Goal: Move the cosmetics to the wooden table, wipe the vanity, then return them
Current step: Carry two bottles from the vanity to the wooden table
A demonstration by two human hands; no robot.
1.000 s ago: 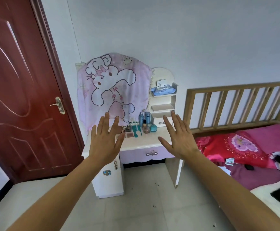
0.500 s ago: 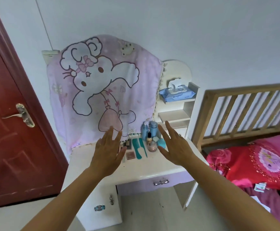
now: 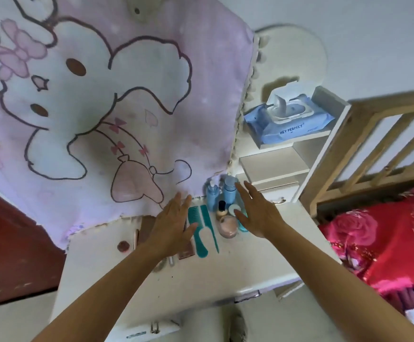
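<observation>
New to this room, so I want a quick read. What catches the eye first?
The big pink cartoon-rabbit cloth draped over the vanity's back fills the upper left. Below it, the left hand and right hand, both open, reach over teal combs and blue bottles on the vanity top. A blue wipes pack sits on the shelf at right.

Soft, even daylight, moderately bright, with no glare. At 2 o'clock the wipes pack is the sharpest thing, its print readable; its lid throws a faint shadow leftward on the white panel. Motion smears the left hand, the right hand and the bottles at centre. The door at 8 o'clock sits dim. Wide-angle distortion slants the bed rail at 3 o'clock, and the desk edge at 6 o'clock blurs.
</observation>
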